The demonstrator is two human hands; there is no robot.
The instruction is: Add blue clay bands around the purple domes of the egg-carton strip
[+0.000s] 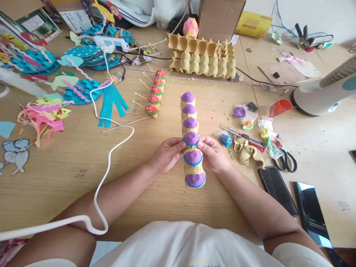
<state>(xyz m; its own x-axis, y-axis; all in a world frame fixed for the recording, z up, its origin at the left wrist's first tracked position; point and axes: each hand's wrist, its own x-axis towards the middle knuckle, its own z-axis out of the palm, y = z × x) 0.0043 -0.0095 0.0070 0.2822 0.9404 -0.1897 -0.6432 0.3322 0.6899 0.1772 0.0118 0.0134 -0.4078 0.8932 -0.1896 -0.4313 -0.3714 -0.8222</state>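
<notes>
A strip of egg carton [194,169] with several bumps stands out in front of me, each bump capped in purple clay. Blue clay rims the three nearest caps. My left hand [169,154] grips the strip's left side, thumb at the fourth bump. On the other side my right hand [213,152] pinches the same bump at its blue edge, and a short bit of thin blue clay sticks out by the thumb. Beyond it, a finished-looking strip [154,94] carries red and green faces with toothpick feelers.
Right of my hands lie a utility knife [241,136], beige clay scraps [244,150], bagged clay [226,139], scissors [286,161] and two phones [278,189]. A white cable [111,148] crosses my left arm. Egg cartons [207,63] and paper crafts [83,91] sit farther back.
</notes>
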